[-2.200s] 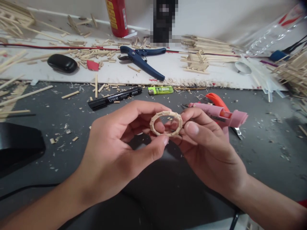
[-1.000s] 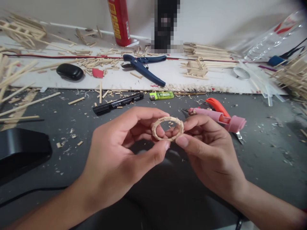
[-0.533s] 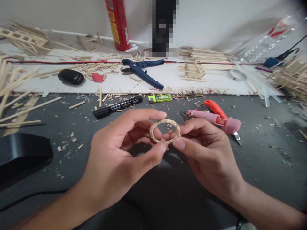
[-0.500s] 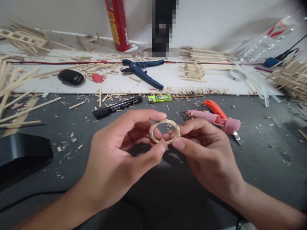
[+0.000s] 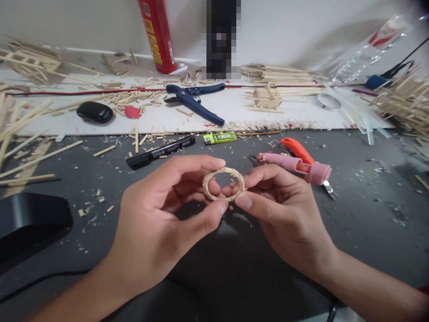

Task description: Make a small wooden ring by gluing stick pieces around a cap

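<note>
Between my two hands is a small wooden ring (image 5: 206,189), pale and made of short pieces joined end to end. My left hand (image 5: 161,214) grips its left side, index finger at the top rim and thumb at the bottom. Thumb and index finger of my right hand (image 5: 284,205) pinch the ring's right edge. The ring is tilted, so its opening shows, with fingers visible through it. Just beyond my right hand lie a pink hot glue gun-like tool with a pointed tip (image 5: 291,166) and an orange-handled cutter (image 5: 298,150).
A black marker (image 5: 161,152) and a green lighter (image 5: 219,137) lie beyond my hands. On the white board (image 5: 140,125) rest blue cutters (image 5: 196,103), a black mouse (image 5: 94,112) and wooden offcuts. A red can (image 5: 157,40) and a plastic bottle (image 5: 372,49) stand behind. Stick bundles (image 5: 409,100) flank the right.
The whole view has shifted slightly, so most things appear a little further left. Both hands keep the same hold on the wooden ring.
</note>
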### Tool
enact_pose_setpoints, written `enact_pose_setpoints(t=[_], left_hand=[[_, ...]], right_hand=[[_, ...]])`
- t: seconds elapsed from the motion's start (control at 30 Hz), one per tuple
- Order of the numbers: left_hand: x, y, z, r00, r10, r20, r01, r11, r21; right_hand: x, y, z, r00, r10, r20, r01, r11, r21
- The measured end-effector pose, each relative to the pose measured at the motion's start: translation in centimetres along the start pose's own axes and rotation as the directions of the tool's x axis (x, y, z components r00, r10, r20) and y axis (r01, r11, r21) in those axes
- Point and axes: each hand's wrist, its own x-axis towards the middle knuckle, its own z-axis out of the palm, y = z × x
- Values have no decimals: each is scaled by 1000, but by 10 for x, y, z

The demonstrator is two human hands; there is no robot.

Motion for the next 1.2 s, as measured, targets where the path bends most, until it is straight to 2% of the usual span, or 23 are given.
enact_pose_setpoints(t=[0.13,0.3,0.47,0.57,0.77,0.93,1.07,1.2], left_hand=[[1,3,-2,1000,2,24,-1,1000,-14],[1,3,-2,1000,10,-4,-10,1000,-22],[-1,2,-2,999,49,-19,-48,998,41],[-1,3,-3,997,74,-29,-71,993,98],[-1,1,-5,996,89,-32,-84,987,135],[-1,0,-6,995,100,-5,-98,982,162],[-1,3,-6,999,48,1,-47,989,142],[-1,4,-4,1000,-4,-3,4,999,49]], right_hand=[[0,0,-1,1000,-2,24,1,1000,20],[-1,0,-4,998,29,58,-29,1000,-7],[-2,0,-4,998,47,45,-46,999,-26],[-3,0,-5,1000,18,14,-17,999,-52],[-5,2,-5,998,-27,60,37,983,-178],[-6,1,-3,994,-96,52,106,963,-247],[-4,-1,-3,992,-117,49,126,951,-282],[-6,1,-4,993,-115,38,121,965,-232]])
